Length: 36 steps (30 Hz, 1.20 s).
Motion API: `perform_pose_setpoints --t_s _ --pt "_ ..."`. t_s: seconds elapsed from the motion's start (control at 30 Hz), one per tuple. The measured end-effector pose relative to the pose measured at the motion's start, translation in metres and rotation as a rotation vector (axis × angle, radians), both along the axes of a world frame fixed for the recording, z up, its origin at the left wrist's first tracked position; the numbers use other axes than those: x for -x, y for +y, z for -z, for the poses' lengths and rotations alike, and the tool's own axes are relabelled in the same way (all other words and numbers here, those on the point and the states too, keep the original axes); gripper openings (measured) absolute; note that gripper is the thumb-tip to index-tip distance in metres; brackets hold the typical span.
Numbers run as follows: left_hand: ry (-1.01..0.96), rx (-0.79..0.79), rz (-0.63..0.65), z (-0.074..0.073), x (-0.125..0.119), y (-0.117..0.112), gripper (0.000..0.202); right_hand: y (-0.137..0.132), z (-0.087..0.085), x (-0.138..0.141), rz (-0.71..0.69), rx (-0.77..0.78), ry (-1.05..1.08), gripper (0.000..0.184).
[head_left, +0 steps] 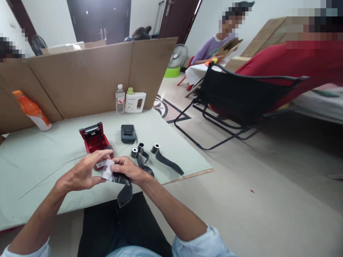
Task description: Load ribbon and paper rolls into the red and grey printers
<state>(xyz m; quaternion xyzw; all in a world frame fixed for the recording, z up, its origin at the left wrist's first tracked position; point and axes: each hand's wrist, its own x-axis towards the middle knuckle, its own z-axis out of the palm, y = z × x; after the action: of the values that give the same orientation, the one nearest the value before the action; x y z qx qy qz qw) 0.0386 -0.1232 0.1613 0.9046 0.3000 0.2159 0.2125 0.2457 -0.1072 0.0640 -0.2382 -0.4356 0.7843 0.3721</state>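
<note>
My left hand [84, 171] and my right hand [128, 168] meet over the near edge of the pale green table [40, 160]. Together they pinch a small white paper roll [107, 170] wrapped in a dark strip [124, 191] that hangs down toward my lap. Just behind my left hand stands a small red printer [94, 140] with its lid open. A dark grey printer [128, 133] lies closed further back. Three small rolls with loose dark strips [150, 157] lie to the right of my hands.
A clear water bottle [120, 99] and a white jug [135, 101] stand at the table's back, an orange bottle [32, 110] at left, before a cardboard screen [88, 75]. A black folding chair [235, 100] and other seated people are at right.
</note>
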Motion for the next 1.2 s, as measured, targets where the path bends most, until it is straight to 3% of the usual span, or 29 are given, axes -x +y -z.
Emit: perform_pose_setpoints --t_s 0.13,0.23,0.37,0.47,0.6,0.7,0.77,0.87,1.0,1.2 --pt "0.137 -0.193 -0.026 0.0 -0.009 -0.008 0.07 0.0 0.001 0.001 0.127 -0.057 -0.029 0.049" --pt "0.029 -0.214 -0.154 0.01 -0.01 -0.013 0.06 -0.002 0.002 0.006 0.264 -0.03 0.001 0.049" --pt "-0.179 -0.255 -0.364 0.036 -0.008 -0.015 0.029 -0.002 0.003 0.023 0.434 -0.011 0.016 0.048" --pt "-0.247 -0.324 -0.477 0.047 -0.008 -0.01 0.019 0.002 0.002 0.037 0.477 -0.019 0.032 0.046" --pt "-0.254 -0.311 -0.522 0.047 0.004 0.014 0.019 0.007 0.002 0.048 0.459 -0.053 0.065 0.055" --pt "-0.181 -0.249 -0.564 0.047 0.021 0.046 0.022 0.006 0.008 0.05 0.435 -0.026 0.061 0.076" --pt "-0.085 -0.207 -0.601 0.05 0.031 0.067 0.025 0.004 0.013 0.049 0.435 -0.021 0.047 0.081" --pt "0.087 -0.164 -0.632 0.057 0.034 0.089 0.028 0.002 0.018 0.047 0.438 -0.044 0.02 0.065" --pt "0.261 -0.116 -0.686 0.061 0.028 0.098 0.031 0.002 0.018 0.044 0.432 -0.076 -0.06 0.037" --pt "0.403 -0.049 -0.762 0.055 0.021 0.1 0.032 0.003 0.02 0.043 0.432 -0.055 -0.086 0.033"
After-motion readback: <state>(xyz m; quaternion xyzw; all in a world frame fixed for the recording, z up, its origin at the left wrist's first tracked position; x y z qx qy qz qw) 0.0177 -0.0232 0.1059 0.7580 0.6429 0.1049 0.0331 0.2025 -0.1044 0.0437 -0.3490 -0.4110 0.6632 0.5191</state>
